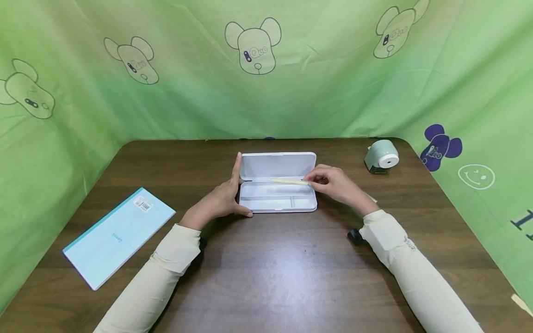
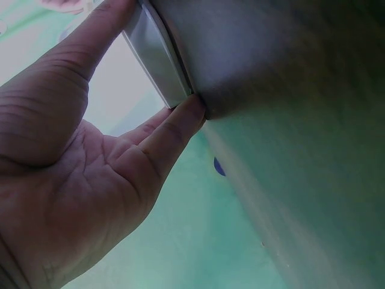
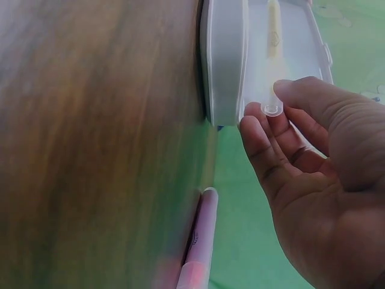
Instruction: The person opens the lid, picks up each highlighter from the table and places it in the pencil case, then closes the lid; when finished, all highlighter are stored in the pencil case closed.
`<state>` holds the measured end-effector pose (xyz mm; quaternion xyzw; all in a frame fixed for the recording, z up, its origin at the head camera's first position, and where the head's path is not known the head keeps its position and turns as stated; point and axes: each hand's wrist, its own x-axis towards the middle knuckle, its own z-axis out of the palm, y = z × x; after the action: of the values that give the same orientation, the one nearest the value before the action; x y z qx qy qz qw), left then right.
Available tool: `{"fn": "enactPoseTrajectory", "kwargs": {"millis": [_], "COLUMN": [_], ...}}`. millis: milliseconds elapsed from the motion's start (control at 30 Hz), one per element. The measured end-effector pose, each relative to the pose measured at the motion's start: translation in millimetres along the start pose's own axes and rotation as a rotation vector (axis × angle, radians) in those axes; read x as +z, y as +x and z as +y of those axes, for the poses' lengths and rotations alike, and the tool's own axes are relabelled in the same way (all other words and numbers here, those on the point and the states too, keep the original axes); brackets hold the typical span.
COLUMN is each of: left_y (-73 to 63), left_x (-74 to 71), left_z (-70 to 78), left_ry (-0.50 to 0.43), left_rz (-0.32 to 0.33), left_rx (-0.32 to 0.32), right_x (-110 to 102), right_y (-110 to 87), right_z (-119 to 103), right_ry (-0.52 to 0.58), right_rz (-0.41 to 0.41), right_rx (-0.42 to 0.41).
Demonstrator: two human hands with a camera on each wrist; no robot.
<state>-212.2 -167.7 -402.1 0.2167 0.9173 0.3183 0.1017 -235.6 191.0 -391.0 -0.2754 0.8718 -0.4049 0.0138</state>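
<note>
A white pencil case (image 1: 278, 166) lies with its lid raised at the middle of the table, its shallow compartments facing up. My left hand (image 1: 220, 199) holds the case's left end, thumb at the front corner and a finger up along the lid. In the left wrist view, that hand's fingertips (image 2: 191, 111) touch the case's end. With thumb and fingertips, my right hand (image 1: 335, 185) pinches one end of a pale yellow pen (image 1: 287, 181), which lies lengthwise over the back of the tray. The right wrist view shows the pen's clear round end (image 3: 272, 109) between the fingers.
A light blue notebook (image 1: 120, 236) lies at the left of the table. At the back right stands a mint-green pencil sharpener (image 1: 382, 155). A pink pen (image 3: 203, 232) rests on the table near my right hand. Green printed cloth (image 1: 187, 101) hangs behind the table.
</note>
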Motion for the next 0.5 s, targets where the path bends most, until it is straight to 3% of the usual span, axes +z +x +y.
{"fn": "enactPoseTrajectory", "kwargs": {"millis": [67, 200, 300, 500], "left_y": [-0.4, 19.7, 26.8, 20.7], "left_x": [0.0, 18.7, 24.0, 19.0], "left_z": [1.6, -43.2, -58.0, -45.0], "left_ry": [-0.009, -0.002, -0.014, -0.014], "left_rz": [-0.003, 0.036, 0.043, 0.044], "left_rx": [-0.021, -0.007, 0.001, 0.011], "right_x": [0.6, 3.5, 6.1, 7.2], "right_y": [-0.1, -0.2, 0.8, 2.0], "right_z": [-1.8, -6.0, -8.2, -10.4], "right_ry": [0.001, -0.005, -0.003, 0.001], "right_rz": [-0.008, -0.023, -0.025, -0.021], "right_rx": [0.007, 0.018, 0.018, 0.021]}}
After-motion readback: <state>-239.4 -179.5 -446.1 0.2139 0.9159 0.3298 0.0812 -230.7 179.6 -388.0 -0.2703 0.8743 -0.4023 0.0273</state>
